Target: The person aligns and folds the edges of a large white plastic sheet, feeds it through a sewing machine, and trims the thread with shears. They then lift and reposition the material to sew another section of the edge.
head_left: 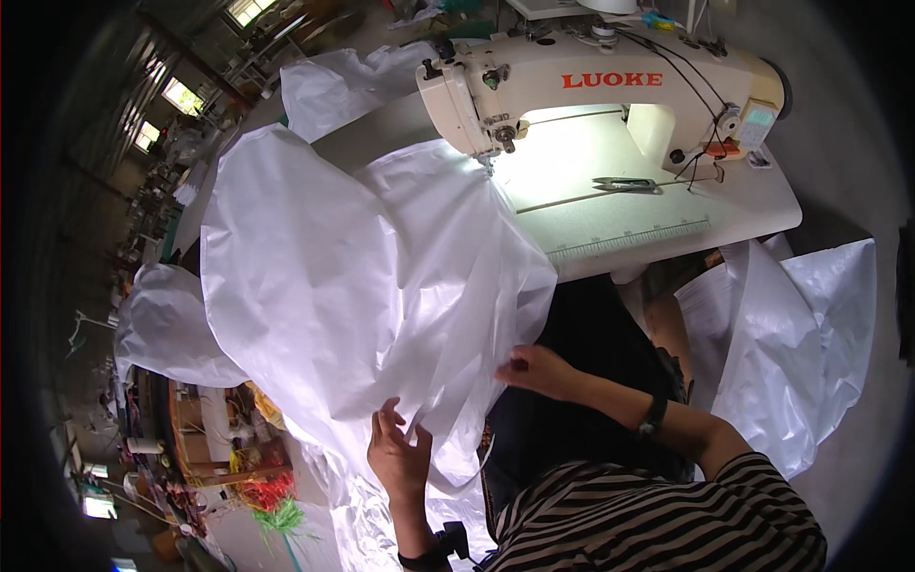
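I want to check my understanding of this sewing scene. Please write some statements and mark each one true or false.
1. Both hands grip the white fabric. True: left hand, right hand.
2. The thread snips lie on the sewing machine table. True.
3. The sewing machine is black. False: it is cream-coloured.
4. The right wrist is bare. False: it wears a dark watch.
5. The sleeve is striped. True.
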{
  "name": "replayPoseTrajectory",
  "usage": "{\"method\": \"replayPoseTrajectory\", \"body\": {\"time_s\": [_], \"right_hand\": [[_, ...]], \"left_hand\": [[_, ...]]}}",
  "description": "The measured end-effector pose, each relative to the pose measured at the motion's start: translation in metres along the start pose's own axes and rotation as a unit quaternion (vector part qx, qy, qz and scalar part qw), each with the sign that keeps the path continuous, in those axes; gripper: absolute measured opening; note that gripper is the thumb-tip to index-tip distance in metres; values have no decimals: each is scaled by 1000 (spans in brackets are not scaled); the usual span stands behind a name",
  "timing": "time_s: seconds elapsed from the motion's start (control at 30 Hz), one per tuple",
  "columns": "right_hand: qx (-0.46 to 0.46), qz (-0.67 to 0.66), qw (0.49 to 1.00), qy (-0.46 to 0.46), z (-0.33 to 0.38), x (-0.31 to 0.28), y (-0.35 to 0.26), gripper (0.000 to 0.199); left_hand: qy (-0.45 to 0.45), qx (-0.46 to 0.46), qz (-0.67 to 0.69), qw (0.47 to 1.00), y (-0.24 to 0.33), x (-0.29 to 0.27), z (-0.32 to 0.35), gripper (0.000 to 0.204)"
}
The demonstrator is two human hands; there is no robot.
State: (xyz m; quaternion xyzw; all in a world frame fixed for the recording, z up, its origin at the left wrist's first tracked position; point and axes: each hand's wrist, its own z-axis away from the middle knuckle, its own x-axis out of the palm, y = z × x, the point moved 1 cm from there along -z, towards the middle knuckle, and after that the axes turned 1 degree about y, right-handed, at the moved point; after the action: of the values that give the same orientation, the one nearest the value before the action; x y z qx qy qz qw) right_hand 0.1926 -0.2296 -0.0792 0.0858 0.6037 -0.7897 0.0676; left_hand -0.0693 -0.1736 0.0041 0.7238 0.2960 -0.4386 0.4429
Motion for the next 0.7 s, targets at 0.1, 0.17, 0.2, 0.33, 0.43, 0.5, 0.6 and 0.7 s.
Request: {"method": "replayPoseTrajectory", "body": {"time_s": [0.1,0.17,0.2,0.33,0.43,0.5,0.6,0.7], "right_hand": [[-195,-10,980,33,34,-6,-5,22],[-172,-167,971,3,57,-17,-7,18],[-154,-312,937,-35,67,-22,-9,15],[-78,-444,886,-107,96,-26,-26,14],[-126,-236,958,-101,118,-24,-40,17],[-140,-99,980,-99,135,-22,-45,19],[-201,-89,972,-84,152,-20,-50,23],[-244,-106,955,-129,156,-11,-56,21]], "left_hand": [[37,23,-55,998,-2,-19,5,50],[42,29,-48,998,1,-25,6,54],[50,44,-43,997,4,-26,5,54],[-5,35,-38,999,26,0,-1,61],[-25,47,-12,999,37,8,9,68],[-73,74,-25,994,39,6,22,69],[-100,72,-53,991,32,-4,37,75],[64,99,-96,988,26,-12,36,71]]}}
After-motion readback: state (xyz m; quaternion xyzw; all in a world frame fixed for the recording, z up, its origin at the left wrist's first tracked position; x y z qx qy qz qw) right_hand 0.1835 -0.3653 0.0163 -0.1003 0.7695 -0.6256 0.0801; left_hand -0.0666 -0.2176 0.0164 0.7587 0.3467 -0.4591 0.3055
